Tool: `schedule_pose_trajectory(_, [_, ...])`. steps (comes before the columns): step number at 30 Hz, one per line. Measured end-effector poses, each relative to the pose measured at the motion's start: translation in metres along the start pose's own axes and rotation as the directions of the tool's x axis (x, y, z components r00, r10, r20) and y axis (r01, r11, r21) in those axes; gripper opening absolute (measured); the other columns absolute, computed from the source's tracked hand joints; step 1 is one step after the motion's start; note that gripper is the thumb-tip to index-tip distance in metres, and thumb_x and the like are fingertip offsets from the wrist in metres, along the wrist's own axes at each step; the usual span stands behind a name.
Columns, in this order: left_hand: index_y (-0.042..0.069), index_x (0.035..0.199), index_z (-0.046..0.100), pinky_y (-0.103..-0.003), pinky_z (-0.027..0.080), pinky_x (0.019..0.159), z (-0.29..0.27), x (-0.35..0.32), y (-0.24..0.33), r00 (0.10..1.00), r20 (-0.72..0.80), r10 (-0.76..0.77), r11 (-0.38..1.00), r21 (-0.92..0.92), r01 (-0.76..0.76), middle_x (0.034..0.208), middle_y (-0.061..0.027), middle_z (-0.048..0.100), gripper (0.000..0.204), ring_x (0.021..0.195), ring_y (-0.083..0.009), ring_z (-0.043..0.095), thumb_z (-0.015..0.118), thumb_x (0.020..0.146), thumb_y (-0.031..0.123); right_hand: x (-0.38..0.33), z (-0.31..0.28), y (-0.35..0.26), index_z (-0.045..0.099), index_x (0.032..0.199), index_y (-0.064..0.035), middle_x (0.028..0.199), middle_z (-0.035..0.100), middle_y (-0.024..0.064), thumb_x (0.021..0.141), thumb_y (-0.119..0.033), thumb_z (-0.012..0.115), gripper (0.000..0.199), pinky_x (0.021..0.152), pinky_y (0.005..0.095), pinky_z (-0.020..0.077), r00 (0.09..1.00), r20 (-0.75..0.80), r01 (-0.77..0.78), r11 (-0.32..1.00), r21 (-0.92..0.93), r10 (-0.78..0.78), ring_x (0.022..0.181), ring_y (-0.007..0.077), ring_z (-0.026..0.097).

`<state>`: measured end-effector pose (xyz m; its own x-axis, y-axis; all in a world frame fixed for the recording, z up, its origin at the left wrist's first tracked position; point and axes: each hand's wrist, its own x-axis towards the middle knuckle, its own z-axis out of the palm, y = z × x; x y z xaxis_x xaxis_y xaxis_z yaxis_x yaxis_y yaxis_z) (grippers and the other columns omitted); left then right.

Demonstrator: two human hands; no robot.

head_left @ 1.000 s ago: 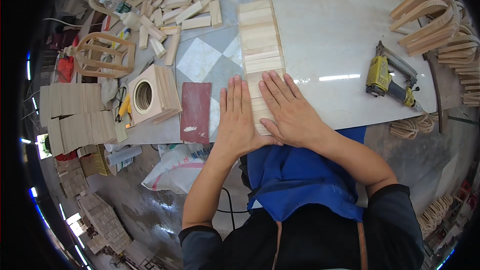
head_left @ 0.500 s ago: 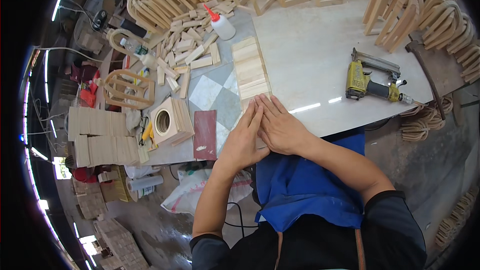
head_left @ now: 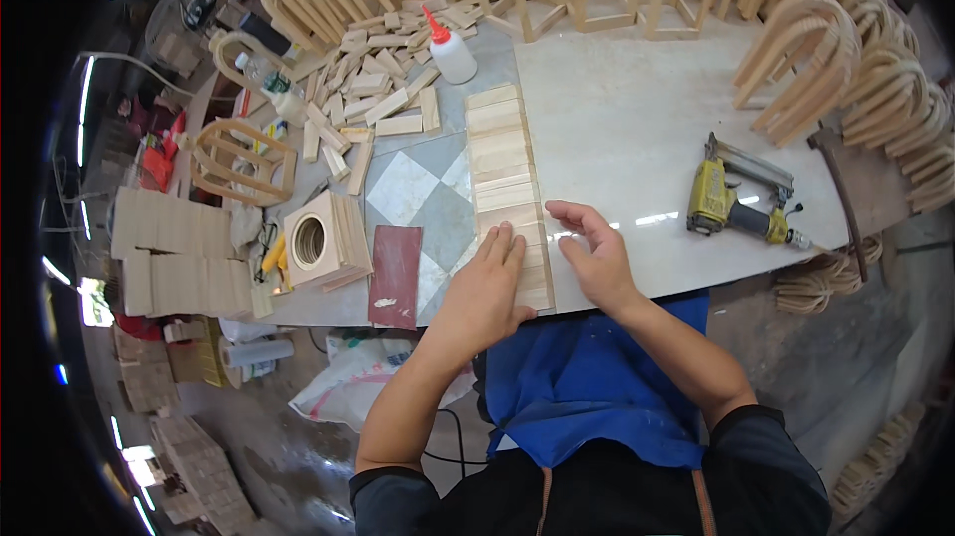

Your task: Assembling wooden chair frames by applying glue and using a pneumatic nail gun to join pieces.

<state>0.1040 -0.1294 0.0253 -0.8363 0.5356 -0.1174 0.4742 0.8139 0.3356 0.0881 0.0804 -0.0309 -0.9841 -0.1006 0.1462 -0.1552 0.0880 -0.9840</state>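
A row of short pale wooden strips (head_left: pixel 500 146) lies edge to edge on the table, running away from my body. My left hand (head_left: pixel 487 282) rests flat on the near part of the row, its fingers stretched forward. My right hand (head_left: pixel 597 266) is just right of the row, over the pale board. Its fingers are curved and the thumb stands apart, with nothing in the grasp. The near strips are partly hidden under my left hand.
A yellow and black nail gun (head_left: pixel 734 200) lies to the right, with its hose attached. Beyond the row are a white glue bottle (head_left: pixel 454 57) with a red tip and loose wooden blocks (head_left: pixel 370 85). Arched wooden frames (head_left: pixel 796 64) line the back. A dark red board (head_left: pixel 395 277) lies at the left.
My right hand has come off my left hand and moved right, away from the strips. My left hand stays on the row, now flatter. The whole view has shifted slightly.
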Motion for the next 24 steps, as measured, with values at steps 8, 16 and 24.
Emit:
schedule_pose_trajectory(8, [-0.012,0.158,0.052,-0.043,0.058,0.108,-0.015,0.036,0.021,0.971,0.196,-0.133,0.990,0.076,0.120,0.158,-0.0445,0.048,0.075,0.147,-0.0557,0.051,0.077,0.092,0.015,0.163,0.012,-0.004,0.064,0.140,0.0105,0.133,0.072,0.0211,0.108,-0.021,0.062,0.045,0.114,0.0414,0.0550,0.831,0.345,-0.514,0.366,0.775,0.437,0.122,0.0295,0.069])
schedule_pose_trajectory(16, [-0.015,0.152,0.057,-0.042,0.048,0.118,0.009,0.067,0.030,0.910,0.301,-0.285,0.912,0.377,0.162,0.166,-0.0399,0.045,0.061,0.157,-0.0529,0.040,0.065,0.099,0.013,0.299,0.073,0.033,0.043,0.150,0.0156,0.145,0.059,0.0294,0.108,-0.052,0.064,0.083,0.109,0.0541,0.0577,0.657,0.603,-0.562,-0.239,0.792,0.453,0.125,0.0417,0.065])
schedule_pose_trajectory(24, [-0.013,0.160,0.053,-0.049,0.037,0.127,0.003,0.057,0.034,0.945,0.255,-0.203,0.853,0.520,0.042,0.174,-0.0392,0.037,0.062,0.161,-0.0528,0.035,0.057,0.104,0.013,0.356,0.109,0.059,0.055,0.146,0.0057,0.130,0.067,0.0214,0.107,-0.039,0.069,0.061,0.091,0.0471,0.0612,0.724,0.518,-0.472,-0.220,0.854,0.455,0.112,0.0342,0.068])
